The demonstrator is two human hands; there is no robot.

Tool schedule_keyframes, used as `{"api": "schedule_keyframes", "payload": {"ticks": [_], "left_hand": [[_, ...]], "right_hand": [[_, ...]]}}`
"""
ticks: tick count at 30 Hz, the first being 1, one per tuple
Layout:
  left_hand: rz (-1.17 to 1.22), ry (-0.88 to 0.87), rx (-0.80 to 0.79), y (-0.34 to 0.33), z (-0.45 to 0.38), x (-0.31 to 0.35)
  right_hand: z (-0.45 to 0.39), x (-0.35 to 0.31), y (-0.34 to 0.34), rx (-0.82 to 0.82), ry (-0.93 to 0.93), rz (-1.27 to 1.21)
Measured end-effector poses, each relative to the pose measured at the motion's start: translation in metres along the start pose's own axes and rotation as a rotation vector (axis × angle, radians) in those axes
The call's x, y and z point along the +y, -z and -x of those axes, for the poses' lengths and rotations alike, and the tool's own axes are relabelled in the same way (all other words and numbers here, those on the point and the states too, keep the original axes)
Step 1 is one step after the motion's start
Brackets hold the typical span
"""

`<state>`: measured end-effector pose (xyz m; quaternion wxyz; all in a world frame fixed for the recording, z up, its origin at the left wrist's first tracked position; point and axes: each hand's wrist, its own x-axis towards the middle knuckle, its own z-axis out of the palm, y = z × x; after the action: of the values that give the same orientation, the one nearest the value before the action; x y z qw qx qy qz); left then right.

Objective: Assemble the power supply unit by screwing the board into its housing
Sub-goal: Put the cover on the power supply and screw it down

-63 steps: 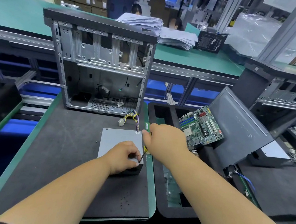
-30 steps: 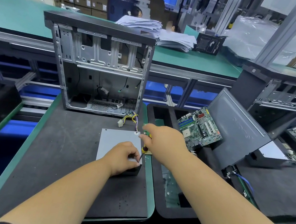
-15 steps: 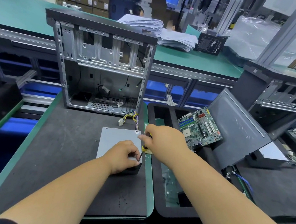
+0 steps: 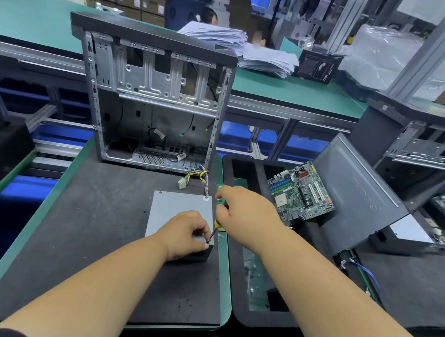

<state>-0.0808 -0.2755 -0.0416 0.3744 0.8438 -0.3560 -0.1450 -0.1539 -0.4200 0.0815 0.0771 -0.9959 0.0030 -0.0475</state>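
With little changed over the last two seconds, our left hand point(image 4: 185, 234) still steadies the power supply unit point(image 4: 177, 213) on the bench point(image 4: 86, 222) while our right hand point(image 4: 247, 212), at its 3 o'clock, keeps gripping the screwdriver point(image 4: 214, 230) on its near-right corner screw, so we judge fastening continues.

screw under screwdriver point(image 4: 214, 229) tip too small, faces blurred

Power supply housing point(image 4: 177, 210) matt grey metal; mat point(image 4: 94, 226) rough dark.
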Motion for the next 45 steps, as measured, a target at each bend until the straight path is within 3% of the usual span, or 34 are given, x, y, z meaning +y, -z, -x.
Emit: {"api": "schedule_keyframes", "payload": {"ticks": [3, 8, 13, 19, 24, 29, 34, 40, 45], "left_hand": [[0.004, 0.0, 0.001, 0.0001, 0.0, 0.0001], [-0.011, -0.01, -0.005, 0.0006, 0.0002, 0.0006], [-0.018, -0.005, -0.007, 0.0014, 0.0002, 0.0018], [-0.022, -0.004, -0.011, 0.0016, 0.0005, 0.0024], [-0.022, -0.002, -0.01, 0.0019, 0.0004, 0.0032], [-0.008, 0.001, -0.012, 0.0017, 0.0007, 0.0033], [-0.006, 0.006, -0.008, 0.0009, 0.0003, 0.0022], [-0.026, -0.004, -0.02, 0.0011, 0.0003, 0.0017], [-0.022, -0.004, -0.011, 0.0013, -0.0003, 0.0025]], "right_hand": [[-0.0023, 0.0007, 0.0045, -0.079, 0.037, -0.123], [-0.0003, -0.0004, 0.0001, -0.018, -0.013, 0.091], [-0.0015, -0.0012, 0.0012, -0.041, 0.022, -0.079], [-0.0019, 0.0018, -0.0036, 0.018, -0.026, 0.103], [-0.0016, 0.0001, 0.002, -0.038, 0.052, -0.101], [-0.001, 0.0001, -0.0002, 0.014, 0.022, 0.127], [-0.0005, -0.0007, 0.0026, -0.045, 0.025, -0.049], [-0.0004, -0.0011, 0.003, -0.007, 0.012, 0.136], [-0.0008, -0.0023, 0.0049, -0.072, 0.015, -0.025]]}}
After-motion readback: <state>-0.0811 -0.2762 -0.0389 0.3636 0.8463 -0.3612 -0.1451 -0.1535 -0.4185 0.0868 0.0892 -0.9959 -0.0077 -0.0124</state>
